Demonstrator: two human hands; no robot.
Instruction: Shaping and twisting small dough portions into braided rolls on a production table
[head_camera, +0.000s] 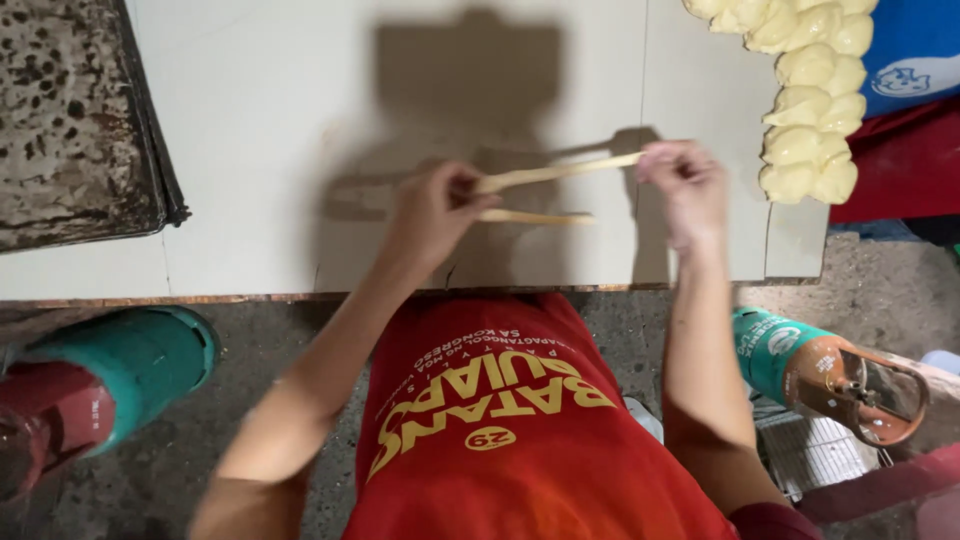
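Note:
Both my hands stretch a thin strip of pale dough (555, 172) above the white table (260, 130). My left hand (435, 210) pinches the strip's left end, and a second length of dough (535, 216) trails from it to the right. My right hand (682, 185) grips the strip's right end, held slightly higher. The strip runs taut between the two hands, tilted up to the right.
A pile of yellow dough lumps (810, 90) lies at the table's far right. A worn, dark baking tray (70, 120) sits at the far left. Below the table edge stand a green gas cylinder (120, 375) on the left and another cylinder (825, 370) on the right.

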